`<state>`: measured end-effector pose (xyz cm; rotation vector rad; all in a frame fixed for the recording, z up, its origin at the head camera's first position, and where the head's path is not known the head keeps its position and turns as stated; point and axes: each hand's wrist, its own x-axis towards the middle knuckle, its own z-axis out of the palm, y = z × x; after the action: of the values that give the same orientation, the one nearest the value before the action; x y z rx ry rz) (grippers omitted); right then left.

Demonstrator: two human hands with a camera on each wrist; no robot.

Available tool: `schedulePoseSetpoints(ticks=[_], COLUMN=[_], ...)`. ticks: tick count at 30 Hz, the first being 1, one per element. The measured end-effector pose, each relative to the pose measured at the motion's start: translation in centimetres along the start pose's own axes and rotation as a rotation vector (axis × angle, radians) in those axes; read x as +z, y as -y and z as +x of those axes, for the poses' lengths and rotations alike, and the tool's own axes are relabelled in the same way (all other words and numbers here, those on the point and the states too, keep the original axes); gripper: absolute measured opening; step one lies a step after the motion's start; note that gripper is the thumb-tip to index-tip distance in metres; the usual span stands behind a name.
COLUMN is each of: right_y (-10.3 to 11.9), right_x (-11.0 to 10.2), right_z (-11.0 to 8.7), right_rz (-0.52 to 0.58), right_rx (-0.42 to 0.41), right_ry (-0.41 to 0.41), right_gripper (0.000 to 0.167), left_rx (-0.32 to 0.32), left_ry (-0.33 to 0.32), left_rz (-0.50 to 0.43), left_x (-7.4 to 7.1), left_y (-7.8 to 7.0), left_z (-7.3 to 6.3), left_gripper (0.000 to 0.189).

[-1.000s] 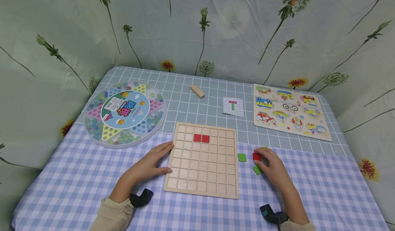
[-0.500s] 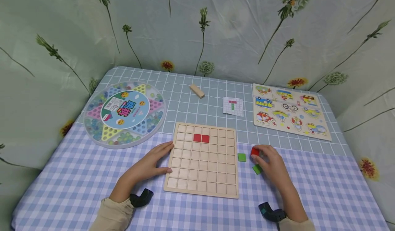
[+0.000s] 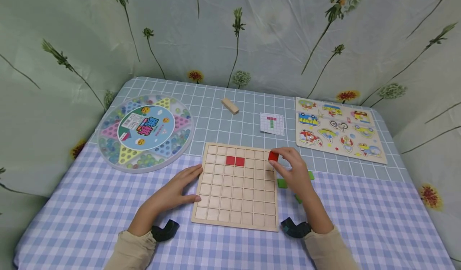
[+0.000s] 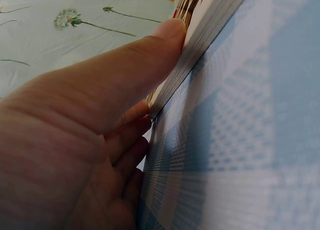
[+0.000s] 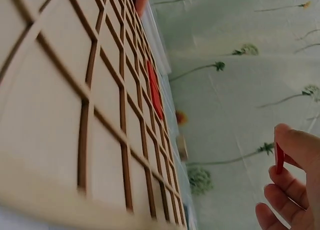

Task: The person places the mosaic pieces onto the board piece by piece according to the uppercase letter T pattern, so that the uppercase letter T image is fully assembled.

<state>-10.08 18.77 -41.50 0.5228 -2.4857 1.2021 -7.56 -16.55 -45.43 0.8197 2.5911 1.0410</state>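
Note:
A wooden grid board [image 3: 235, 204] lies in the middle of the table, with two red square tiles [image 3: 235, 161] side by side in its second row. My left hand [image 3: 176, 190] rests along the board's left edge, thumb and fingertips touching the rim. Over the board's upper right corner, my right hand [image 3: 296, 174] pinches a red tile [image 3: 273, 156] between thumb and fingers; in the right wrist view that pinched tile [image 5: 279, 158] is seen edge-on, apart from the board. Green tiles [image 3: 282, 183] lie right of the board, partly hidden by the right hand and forearm.
Behind the board lies a card [image 3: 271, 124] printed with a red and green T on a grid. A wooden block [image 3: 230, 106] is further back. A round Chinese checkers set [image 3: 145, 133] sits at the left, a vehicle puzzle board [image 3: 338, 129] at the back right.
My right hand has lifted the red tile from beside the green tiles and carried it left and away from me to the board's upper right corner. The left hand has stayed still.

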Motion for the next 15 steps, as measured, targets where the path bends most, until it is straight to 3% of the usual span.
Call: schedulePoseSetpoints(ticks=[8, 15], right_y=[0.2, -0.8], right_x=[4.0, 5.6], right_z=[1.5, 1.3], right_rz=[0.101, 0.054], right_rx=[0.019, 0.173], right_ry=[0.062, 0.183], right_gripper=[0.030, 0.031], left_rx=[0.003, 0.012], left_ry=[-0.006, -0.025], left_rz=[0.005, 0.009], left_x=[0.1, 0.1], left_y=[-0.1, -0.2], left_z=[0.1, 0.0], left_gripper=[0.080, 0.079])
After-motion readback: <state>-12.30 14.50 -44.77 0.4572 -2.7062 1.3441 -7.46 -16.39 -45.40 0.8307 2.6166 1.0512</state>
